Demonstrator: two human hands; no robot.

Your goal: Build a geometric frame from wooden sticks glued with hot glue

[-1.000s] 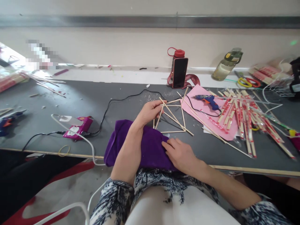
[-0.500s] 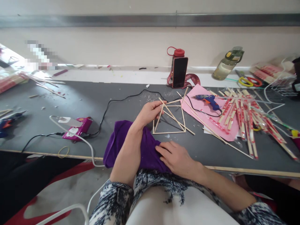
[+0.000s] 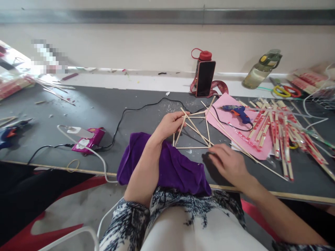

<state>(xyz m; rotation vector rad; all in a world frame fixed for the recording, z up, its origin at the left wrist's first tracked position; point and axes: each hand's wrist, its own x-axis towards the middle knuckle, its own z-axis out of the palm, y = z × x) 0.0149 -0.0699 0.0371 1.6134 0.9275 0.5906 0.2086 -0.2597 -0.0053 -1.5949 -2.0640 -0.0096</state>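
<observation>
A frame of thin wooden sticks, with crossing diagonals, stands on the grey table. My left hand is closed on its upper left corner, thumb and fingers pinching the sticks. At the lower right corner is my right hand, palm down, its fingers stretched and a little apart. Its fingertips cover the end of a diagonal stick; whether they touch it I cannot tell. Beneath my left forearm a purple cloth lies rumpled over the table's front edge.
A blue glue gun rests on pink paper, beside several wrapped chopsticks. A phone leans on a red-capped bottle. A black cord runs from a magenta power box. Scissors lie at right.
My right hand has left the purple cloth and moved up and right to the frame's lower right corner. My left hand keeps its hold. The view has shifted slightly.
</observation>
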